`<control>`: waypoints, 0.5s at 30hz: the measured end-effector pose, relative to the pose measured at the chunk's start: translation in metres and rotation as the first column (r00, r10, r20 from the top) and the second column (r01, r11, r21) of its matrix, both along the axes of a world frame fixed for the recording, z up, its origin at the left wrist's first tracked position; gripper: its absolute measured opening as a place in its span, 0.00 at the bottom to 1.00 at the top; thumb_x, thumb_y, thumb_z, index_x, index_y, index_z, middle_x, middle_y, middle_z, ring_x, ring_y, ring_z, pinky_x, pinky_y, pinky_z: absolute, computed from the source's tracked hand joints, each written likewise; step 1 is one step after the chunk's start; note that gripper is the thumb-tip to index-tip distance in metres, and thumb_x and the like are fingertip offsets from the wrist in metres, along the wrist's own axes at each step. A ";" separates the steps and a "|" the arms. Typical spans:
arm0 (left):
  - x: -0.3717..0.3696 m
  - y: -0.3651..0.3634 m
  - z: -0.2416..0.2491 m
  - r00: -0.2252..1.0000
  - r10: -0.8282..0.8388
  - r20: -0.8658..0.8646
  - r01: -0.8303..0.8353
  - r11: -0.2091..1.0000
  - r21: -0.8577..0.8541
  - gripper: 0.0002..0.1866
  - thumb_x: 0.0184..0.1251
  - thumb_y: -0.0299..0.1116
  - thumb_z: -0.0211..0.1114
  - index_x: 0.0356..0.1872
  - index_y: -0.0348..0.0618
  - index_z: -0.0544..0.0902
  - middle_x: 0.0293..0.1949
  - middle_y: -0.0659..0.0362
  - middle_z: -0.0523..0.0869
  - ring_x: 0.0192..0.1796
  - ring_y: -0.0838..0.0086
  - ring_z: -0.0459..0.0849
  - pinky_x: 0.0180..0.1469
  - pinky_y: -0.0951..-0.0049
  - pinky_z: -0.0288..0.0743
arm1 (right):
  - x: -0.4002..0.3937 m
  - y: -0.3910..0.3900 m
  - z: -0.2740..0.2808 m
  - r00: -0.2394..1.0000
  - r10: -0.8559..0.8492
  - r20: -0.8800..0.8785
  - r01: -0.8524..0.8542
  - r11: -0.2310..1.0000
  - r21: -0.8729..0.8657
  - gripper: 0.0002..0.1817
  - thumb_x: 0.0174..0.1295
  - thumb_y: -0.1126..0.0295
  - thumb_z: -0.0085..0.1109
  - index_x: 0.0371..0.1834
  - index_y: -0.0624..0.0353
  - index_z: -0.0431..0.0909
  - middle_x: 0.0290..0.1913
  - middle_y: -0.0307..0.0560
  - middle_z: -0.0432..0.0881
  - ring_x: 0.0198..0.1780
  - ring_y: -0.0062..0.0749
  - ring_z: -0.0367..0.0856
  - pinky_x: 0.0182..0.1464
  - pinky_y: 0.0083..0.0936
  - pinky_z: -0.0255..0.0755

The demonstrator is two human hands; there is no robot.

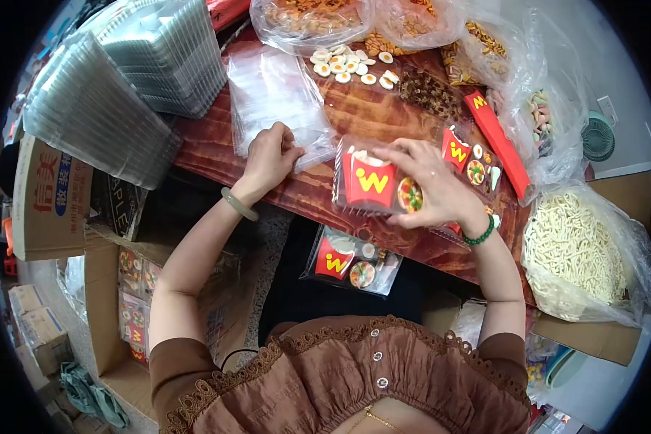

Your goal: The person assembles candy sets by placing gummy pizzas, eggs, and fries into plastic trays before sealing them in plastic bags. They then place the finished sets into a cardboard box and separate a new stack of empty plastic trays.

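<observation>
My right hand (pixel 430 181) grips a clear plastic box (pixel 338 177) from its right side, just above the table's front edge. Inside the box show a red fries carton (pixel 369 181) with a yellow mark and a small round pizza-like piece (pixel 410 195). My left hand (pixel 271 155) is closed at the lower edge of a stack of clear plastic bags (pixel 275 94), thumb and fingers pinching a bag there. Another packed set (pixel 351 260) rests on my lap. Right of my right hand, a further set with a red carton (pixel 456 150) lies on the table.
Stacked clear plastic trays (pixel 101 94) rise at the left. Small fried-egg pieces (pixel 347 64) and brown bits (pixel 430 94) lie at the back. A long red strip (pixel 499 145) and a bag of cream-coloured sticks (pixel 575 249) are on the right. An open carton (pixel 108 311) stands lower left.
</observation>
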State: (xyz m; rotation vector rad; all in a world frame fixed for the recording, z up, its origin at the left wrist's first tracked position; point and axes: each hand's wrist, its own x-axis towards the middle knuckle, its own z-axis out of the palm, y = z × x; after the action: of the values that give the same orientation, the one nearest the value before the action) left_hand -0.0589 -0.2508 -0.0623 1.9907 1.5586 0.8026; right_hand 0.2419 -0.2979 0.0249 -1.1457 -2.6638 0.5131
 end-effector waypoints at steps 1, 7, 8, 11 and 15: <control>0.001 0.000 -0.004 1.000 -0.003 0.002 0.003 1.000 -0.002 0.13 0.56 0.29 0.70 0.37 0.31 0.78 0.30 0.46 0.84 0.35 0.58 0.85 0.36 0.62 0.76 | -0.005 -0.006 0.000 0.999 0.036 0.000 -0.036 0.999 -0.019 0.51 0.35 0.47 0.72 0.70 0.45 0.65 0.61 0.56 0.66 0.62 0.53 0.64 0.63 0.48 0.57; 0.012 -0.006 -0.007 0.984 -0.169 -0.063 0.171 0.985 0.022 0.09 0.53 0.27 0.70 0.34 0.36 0.83 0.31 0.49 0.84 0.36 0.56 0.82 0.40 0.60 0.75 | -0.032 -0.007 -0.026 0.993 0.118 0.016 -0.119 0.989 0.082 0.51 0.31 0.49 0.73 0.68 0.47 0.68 0.60 0.57 0.67 0.60 0.54 0.65 0.63 0.45 0.57; 0.012 -0.008 -0.007 0.983 -0.171 -0.065 0.173 0.985 0.023 0.09 0.53 0.27 0.70 0.34 0.36 0.83 0.31 0.49 0.84 0.36 0.56 0.82 0.40 0.60 0.75 | -0.032 -0.004 -0.030 0.995 0.099 0.031 -0.101 0.992 0.080 0.52 0.29 0.52 0.73 0.67 0.46 0.68 0.60 0.58 0.67 0.60 0.55 0.65 0.62 0.45 0.58; 0.013 -0.012 -0.007 0.976 -0.211 -0.056 0.218 0.955 0.200 0.09 0.54 0.24 0.67 0.37 0.36 0.82 0.32 0.48 0.83 0.38 0.54 0.82 0.41 0.60 0.75 | -0.026 -0.002 -0.035 0.993 0.034 0.114 -0.043 0.996 0.081 0.52 0.29 0.50 0.74 0.67 0.45 0.69 0.59 0.59 0.66 0.60 0.53 0.64 0.63 0.46 0.57; 0.020 -0.018 -0.011 0.973 -0.212 0.086 0.200 0.971 0.130 0.13 0.55 0.21 0.64 0.44 0.38 0.79 0.35 0.46 0.81 0.39 0.51 0.82 0.43 0.58 0.76 | -0.022 -0.009 -0.039 0.994 -0.001 0.110 -0.008 0.996 0.085 0.51 0.29 0.51 0.74 0.66 0.45 0.69 0.59 0.58 0.66 0.61 0.53 0.64 0.63 0.46 0.56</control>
State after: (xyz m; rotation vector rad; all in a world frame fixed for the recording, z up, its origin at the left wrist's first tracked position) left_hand -0.0394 -0.2688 -0.0729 2.1222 1.2487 0.9135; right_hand 0.2202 -0.3065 -0.0139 -1.1774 -2.7516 0.3418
